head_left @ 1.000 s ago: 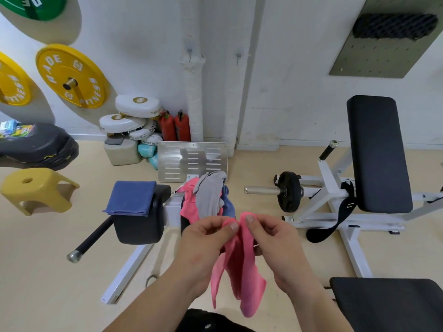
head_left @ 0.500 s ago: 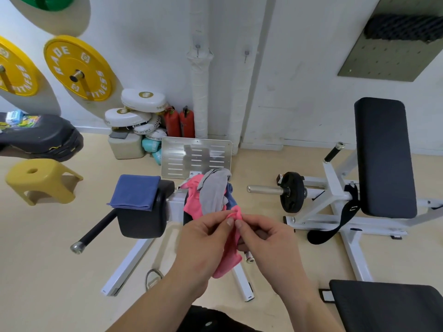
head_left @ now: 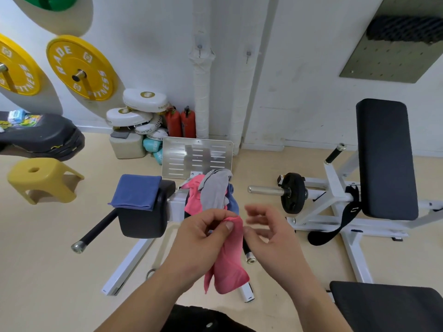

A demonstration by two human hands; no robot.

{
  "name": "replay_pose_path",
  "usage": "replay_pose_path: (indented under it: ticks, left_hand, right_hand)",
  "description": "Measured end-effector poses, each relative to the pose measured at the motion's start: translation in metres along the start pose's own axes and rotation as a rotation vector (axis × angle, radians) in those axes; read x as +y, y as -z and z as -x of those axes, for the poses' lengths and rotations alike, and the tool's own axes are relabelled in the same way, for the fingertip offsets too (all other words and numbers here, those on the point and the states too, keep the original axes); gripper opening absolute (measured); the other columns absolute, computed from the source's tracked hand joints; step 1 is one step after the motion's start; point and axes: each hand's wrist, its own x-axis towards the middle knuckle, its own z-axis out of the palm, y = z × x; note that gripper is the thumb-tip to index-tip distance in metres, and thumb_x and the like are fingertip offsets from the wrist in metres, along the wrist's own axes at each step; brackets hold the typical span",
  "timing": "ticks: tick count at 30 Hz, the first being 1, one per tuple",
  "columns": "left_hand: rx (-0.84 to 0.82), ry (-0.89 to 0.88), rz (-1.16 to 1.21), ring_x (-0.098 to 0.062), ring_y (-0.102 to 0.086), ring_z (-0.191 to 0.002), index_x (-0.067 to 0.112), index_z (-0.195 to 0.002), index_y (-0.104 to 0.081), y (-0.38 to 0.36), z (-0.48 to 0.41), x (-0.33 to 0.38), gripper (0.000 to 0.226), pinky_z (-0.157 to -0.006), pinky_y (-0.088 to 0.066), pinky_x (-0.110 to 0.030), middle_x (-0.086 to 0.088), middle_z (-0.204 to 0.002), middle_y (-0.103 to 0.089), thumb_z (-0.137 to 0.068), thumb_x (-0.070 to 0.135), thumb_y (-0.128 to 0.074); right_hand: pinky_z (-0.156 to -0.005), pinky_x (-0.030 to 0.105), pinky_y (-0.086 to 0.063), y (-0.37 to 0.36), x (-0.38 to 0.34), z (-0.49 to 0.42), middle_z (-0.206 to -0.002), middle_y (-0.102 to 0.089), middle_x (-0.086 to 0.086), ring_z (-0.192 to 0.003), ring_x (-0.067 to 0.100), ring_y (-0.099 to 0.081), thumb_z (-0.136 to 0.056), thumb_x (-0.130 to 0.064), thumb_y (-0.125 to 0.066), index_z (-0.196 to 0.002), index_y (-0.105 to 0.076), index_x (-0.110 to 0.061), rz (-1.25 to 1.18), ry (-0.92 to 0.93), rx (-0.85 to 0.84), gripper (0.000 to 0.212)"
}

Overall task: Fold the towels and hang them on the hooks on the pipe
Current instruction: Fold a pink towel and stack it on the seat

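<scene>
Left hand (head_left: 203, 238) pinches the top corner of the pink towel (head_left: 230, 262) between thumb and fingers; the towel hangs folded below the grip. Right hand (head_left: 271, 233) is just beside it, fingers spread, off the cloth. Behind: heap of pink, grey and blue towels (head_left: 213, 195) on the machine; folded blue towel (head_left: 136, 191) on the black pad (head_left: 143, 221). 2 hooks (head_left: 199, 47) on the wall pipes, bare.

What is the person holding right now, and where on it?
The left hand pinches the pink towel at its top edge; the rest hangs down. The right hand is open beside it, holding nothing.
</scene>
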Motion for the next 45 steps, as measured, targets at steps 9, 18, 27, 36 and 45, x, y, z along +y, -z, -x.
replay_pose_path:
  ticks: [9,18,27,36,45]
  left_hand:
    - [-0.196,-0.185,-0.161,-0.004,-0.066,-0.079,0.031,-0.096,-0.071,0.032,-0.016,0.030,0.033,-0.071,-0.052,-0.020,0.013,-0.088,-0.074,-0.104,0.005,-0.053]
    - [0.137,-0.139,-0.127,-0.004,-0.066,-0.085,0.037,-0.097,-0.071,0.057,-0.032,0.031,0.028,-0.081,-0.059,-0.052,0.017,-0.093,-0.073,-0.104,0.014,-0.055]
    - [0.243,-0.048,-0.016,-0.003,-0.064,-0.082,0.025,-0.103,-0.073,0.061,-0.069,0.003,0.020,-0.087,-0.054,-0.036,0.014,-0.088,-0.075,-0.104,0.013,-0.056]
    - [0.266,-0.048,0.011,-0.012,-0.067,-0.086,0.027,-0.102,-0.073,0.063,-0.082,0.003,0.020,-0.093,-0.059,-0.047,0.012,-0.088,-0.076,-0.104,0.015,-0.057]
    - [0.264,-0.093,-0.065,0.003,-0.070,-0.091,0.032,-0.101,-0.073,0.062,-0.075,0.011,0.022,-0.092,-0.054,-0.027,0.017,-0.095,-0.078,-0.102,0.014,-0.060]
  right_hand:
    - [-0.090,0.042,-0.054,0.027,-0.008,-0.045,-0.089,-0.069,-0.001,-0.090,0.017,-0.064,-0.078,-0.032,-0.079,-0.087,-0.070,-0.024,0.427,0.049,-0.449,0.015]
    - [-0.063,0.033,-0.060,0.065,0.028,-0.054,-0.088,-0.064,0.010,-0.074,0.018,-0.070,-0.079,-0.021,-0.084,-0.080,-0.060,-0.006,0.408,-0.194,-0.480,0.028]
    - [-0.064,0.025,-0.045,0.109,0.014,-0.069,-0.068,-0.063,-0.007,-0.063,0.009,-0.057,-0.072,-0.023,-0.093,-0.078,-0.064,-0.016,0.289,-0.120,-0.284,0.030]
    - [-0.083,0.041,-0.057,0.126,0.027,-0.063,-0.084,-0.074,0.013,-0.083,0.026,-0.067,-0.084,-0.005,-0.078,-0.094,-0.072,0.002,-0.058,-0.168,-0.239,0.013]
    - [-0.085,0.027,-0.057,0.117,0.040,-0.067,-0.096,-0.072,-0.009,-0.089,0.007,-0.068,-0.094,-0.018,-0.068,-0.099,-0.076,-0.028,0.687,-0.041,-0.296,0.014]
